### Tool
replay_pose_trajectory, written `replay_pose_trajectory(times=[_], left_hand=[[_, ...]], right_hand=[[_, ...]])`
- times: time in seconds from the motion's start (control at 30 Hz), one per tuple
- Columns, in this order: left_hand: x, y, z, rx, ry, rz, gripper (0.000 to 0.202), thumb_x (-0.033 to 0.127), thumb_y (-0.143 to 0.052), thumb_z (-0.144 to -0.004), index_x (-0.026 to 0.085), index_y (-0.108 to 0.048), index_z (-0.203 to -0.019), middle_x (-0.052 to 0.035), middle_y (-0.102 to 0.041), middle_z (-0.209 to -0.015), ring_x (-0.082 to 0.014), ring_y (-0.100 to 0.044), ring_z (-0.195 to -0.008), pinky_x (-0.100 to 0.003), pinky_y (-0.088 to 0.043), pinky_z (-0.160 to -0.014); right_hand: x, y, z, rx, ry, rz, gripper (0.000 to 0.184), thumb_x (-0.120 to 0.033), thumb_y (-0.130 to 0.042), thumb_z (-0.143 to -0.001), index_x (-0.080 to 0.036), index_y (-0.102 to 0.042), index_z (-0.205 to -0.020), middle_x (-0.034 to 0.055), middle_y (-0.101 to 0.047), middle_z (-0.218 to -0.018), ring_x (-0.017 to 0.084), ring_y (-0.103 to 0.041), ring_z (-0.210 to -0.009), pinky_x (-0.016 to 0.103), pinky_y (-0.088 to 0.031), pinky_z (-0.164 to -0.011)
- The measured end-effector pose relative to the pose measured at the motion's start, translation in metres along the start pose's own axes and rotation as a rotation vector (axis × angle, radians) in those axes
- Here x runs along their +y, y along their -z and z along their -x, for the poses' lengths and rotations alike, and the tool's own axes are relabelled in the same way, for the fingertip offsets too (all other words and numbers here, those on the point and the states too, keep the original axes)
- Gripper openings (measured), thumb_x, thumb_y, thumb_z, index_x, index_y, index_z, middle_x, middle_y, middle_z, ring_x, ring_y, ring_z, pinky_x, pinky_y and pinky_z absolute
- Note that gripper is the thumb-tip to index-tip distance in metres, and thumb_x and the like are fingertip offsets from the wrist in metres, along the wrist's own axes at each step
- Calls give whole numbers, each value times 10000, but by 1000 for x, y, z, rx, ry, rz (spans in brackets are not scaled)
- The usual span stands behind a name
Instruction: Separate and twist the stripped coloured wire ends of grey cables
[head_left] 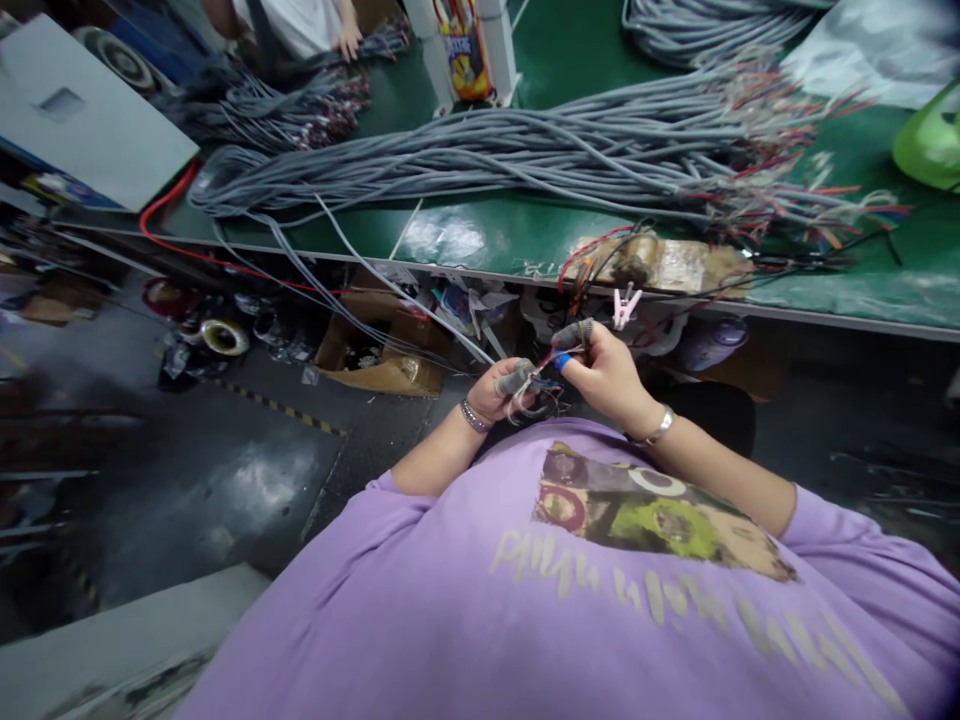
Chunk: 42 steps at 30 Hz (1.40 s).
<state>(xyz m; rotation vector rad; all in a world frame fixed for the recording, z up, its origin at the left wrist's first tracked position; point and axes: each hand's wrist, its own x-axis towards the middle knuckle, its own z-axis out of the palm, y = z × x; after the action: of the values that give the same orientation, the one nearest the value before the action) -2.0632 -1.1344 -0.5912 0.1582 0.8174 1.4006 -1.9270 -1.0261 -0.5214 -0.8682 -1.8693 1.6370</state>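
Note:
In front of my chest, below the bench edge, my left hand (504, 390) is closed around the end of a grey cable (427, 312), where its jacket gives way to thin coloured wires (546, 372). My right hand (606, 372) pinches some of these wires between thumb and forefinger; red and white strands show among them. Grey coverings wrap fingertips on both hands, and a blue band circles the right thumb. On the bench lies a long bundle of grey cables (480, 160), its stripped ends (787, 170) fanned out to the right.
A taped cardboard block (675, 262) with wires and a pink clip (625, 306) sits at the edge of the green bench (442, 238). Below stands a cardboard box (382, 365). Across the bench, a co-worker's hand (347, 38) rests by another cable bundle (285, 105).

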Motion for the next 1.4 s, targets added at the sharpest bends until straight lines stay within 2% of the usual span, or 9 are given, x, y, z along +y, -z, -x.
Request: replay_pose_trajectory(times=[0.2,0.33,0.43,0.57,0.7,0.87,1.0,1.23,1.4], left_hand=[[13,4,6,71,-156,281,424,252,-409,-997,143,-472,-592,84,-298,-456,2,-153,-261,-173,-184,-349],[12,2,7,69,-170,294,402,249,-434,-986,145,-463,-598,80,-306,-475,2,-166,-268,-175,-203,-361],[8,-4,4,27,-118,230,406,329,-502,-959,151,-478,-595,76,-319,-450,-11,-182,-259,-186,-221,-351],[6,-13,1,5,-63,156,343,399,-604,-893,158,-551,-656,76,-336,-399,-30,-196,-251,-180,-163,-299],[6,-17,2,-36,-15,77,345,446,-719,-788,154,-577,-669,69,-370,-373,-37,-243,-265,-161,-125,-286],[7,-13,4,-121,-36,-153,453,476,-884,-572,132,-616,-693,43,-475,-445,-36,-350,-334,-152,-227,-333],[17,-12,-1,-308,28,-411,543,603,-863,-565,118,-635,-655,32,-455,-432,-29,-297,-323,-170,-162,-325],[53,-39,-18,-568,16,-868,435,551,-797,-699,122,-727,-688,-21,-548,-505,-73,-421,-432,-204,-321,-425],[62,-53,-21,-461,-178,-884,400,532,-799,-694,136,-742,-691,-23,-595,-536,-79,-451,-438,-203,-351,-429]], right_hand=[[-3,11,17,134,364,318,191,-312,-633,-873,-187,-656,-1016,46,-694,-817,149,-609,-660,285,-510,-635],[-17,11,31,-106,538,431,223,-310,-624,-887,-202,-685,-1072,66,-729,-897,136,-610,-615,277,-531,-635],[-18,1,28,-208,515,457,361,-293,-570,-906,-209,-639,-1250,118,-708,-1184,225,-696,-971,345,-568,-867],[-8,-8,16,-159,483,498,485,-254,-521,-908,-200,-547,-1389,132,-624,-1363,271,-599,-1249,427,-496,-1060],[-3,-3,10,-176,489,456,392,-222,-526,-903,-205,-611,-1286,133,-654,-1274,252,-633,-1154,396,-520,-984],[-3,15,8,-314,430,308,126,-259,-559,-905,-205,-672,-889,68,-639,-863,188,-592,-797,321,-489,-743],[3,31,13,-410,142,91,360,-492,-565,-920,-190,-584,-723,8,-536,-672,130,-452,-632,266,-396,-611],[20,52,18,3,-218,-115,553,-675,-753,-690,-194,-490,-618,-51,-382,-527,75,-288,-512,227,-216,-457],[36,83,14,364,-348,-336,578,-683,-781,-653,-223,-434,-687,-86,-369,-498,43,-219,-397,208,-142,-373]])
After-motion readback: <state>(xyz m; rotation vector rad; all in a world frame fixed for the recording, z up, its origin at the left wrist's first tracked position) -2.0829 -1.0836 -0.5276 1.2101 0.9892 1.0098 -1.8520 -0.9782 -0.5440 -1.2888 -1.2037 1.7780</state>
